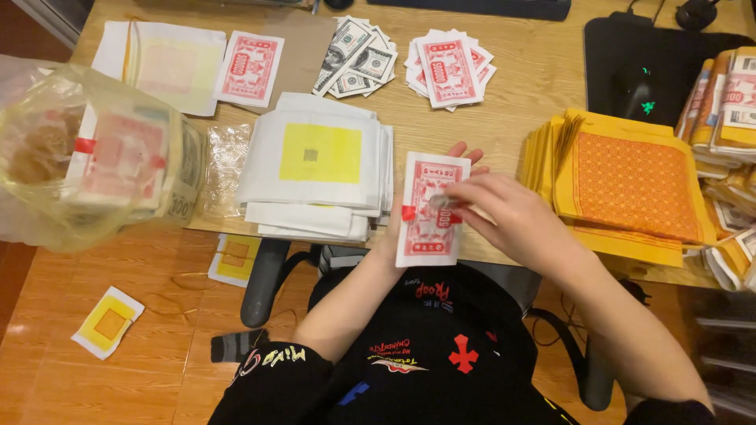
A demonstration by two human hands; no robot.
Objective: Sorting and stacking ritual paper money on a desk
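Observation:
My left hand (461, 152) holds a bundle of red and white paper notes (428, 224) from underneath, with fingertips showing past its top edge. A red band crosses the bundle's middle. My right hand (504, 208) rests on the bundle's right side, fingers pinching at the band. Both hands are over the near edge of the wooden desk (512, 94), just right of a stack of white sheets with yellow squares (319, 157).
An orange and yellow paper stack (630, 189) lies to the right, with banded bundles (724, 102) behind it. Fanned red notes (449, 67) and grey banknotes (358, 59) sit at the back. A plastic bag of bundles (94, 157) is at the left. Loose sheets (109, 323) lie on the floor.

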